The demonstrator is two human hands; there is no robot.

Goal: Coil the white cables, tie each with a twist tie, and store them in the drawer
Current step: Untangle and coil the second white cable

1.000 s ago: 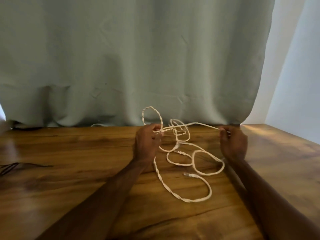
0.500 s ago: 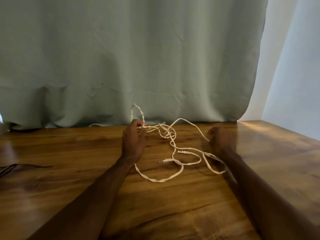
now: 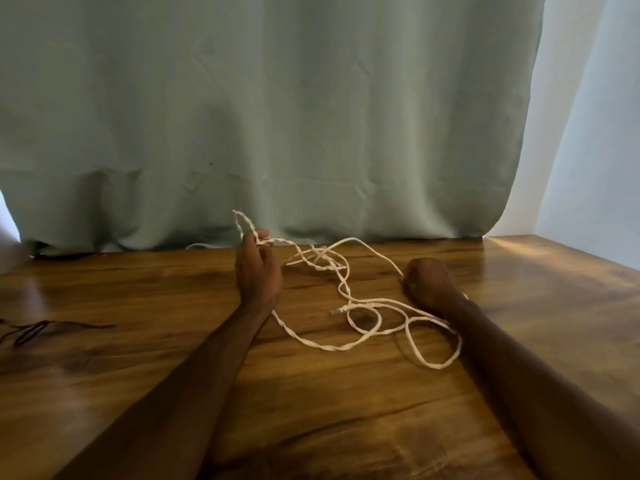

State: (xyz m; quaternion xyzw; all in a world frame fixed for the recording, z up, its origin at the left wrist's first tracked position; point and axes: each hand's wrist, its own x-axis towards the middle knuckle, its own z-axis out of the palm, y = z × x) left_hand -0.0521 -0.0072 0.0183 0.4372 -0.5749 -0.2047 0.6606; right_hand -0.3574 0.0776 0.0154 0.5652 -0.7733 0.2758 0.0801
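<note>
Left hand point(image 3: 258, 271) pinches a raised loop of the white cable point(image 3: 311, 343); right hand point(image 3: 427, 282) fists round one strand — loose slack lies between them, nearer the right.

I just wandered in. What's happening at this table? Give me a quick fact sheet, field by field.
Setting: wooden table in front of a grey-green curtain
Main item: white cable, loose and tangled on the tabletop, not yet coiled
Left hand: pinches a raised loop of the cable
Right hand: closed in a fist, a strand running into it
Cable end: plug lying on the table between the hands
Also there: dark cords at the left edge
Twist tie, drawer: not in view
</note>
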